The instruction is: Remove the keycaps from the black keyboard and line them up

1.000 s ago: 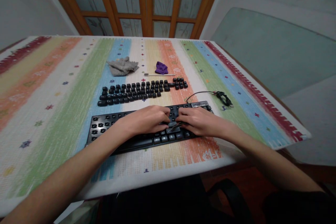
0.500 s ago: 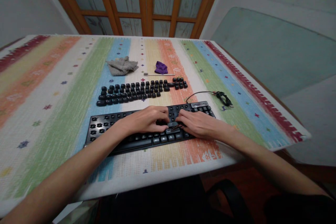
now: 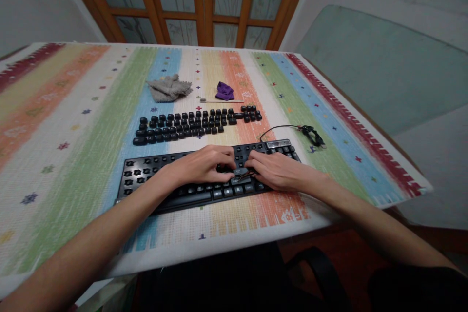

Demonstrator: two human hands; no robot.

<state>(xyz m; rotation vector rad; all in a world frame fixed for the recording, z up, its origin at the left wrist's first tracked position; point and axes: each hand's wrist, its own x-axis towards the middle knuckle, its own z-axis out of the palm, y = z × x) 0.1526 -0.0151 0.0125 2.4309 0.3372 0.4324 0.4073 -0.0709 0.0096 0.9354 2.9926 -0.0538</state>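
Note:
A black keyboard [image 3: 192, 199] lies at a slight slant near the table's front edge. Bare key sockets show across its left and upper parts, while caps still sit along the bottom row and at the right end. My left hand [image 3: 204, 163] rests over the middle, its thumb and curled fingers closing at the left end of a wide keycap [image 3: 240, 171]. From the right, my right hand [image 3: 276, 170] pinches a thin dark wire-like tool [image 3: 246, 175] against that same keycap. The fingertips partly hide the contact, and the tool's exact kind is unclear.
Loose black keycaps [image 3: 187, 127] stand in rows behind the keyboard. Farther back lie a grey cloth [image 3: 168, 90], a purple cloth [image 3: 224, 91] and a toothbrush [image 3: 223, 101]. A bundled cable [image 3: 310, 135] sits to the right on the striped tablecloth [image 3: 343, 156].
The view has shifted slightly. Both hands stay at the wide keycap, with only a very small movement of the fingers and the wire-like tool.

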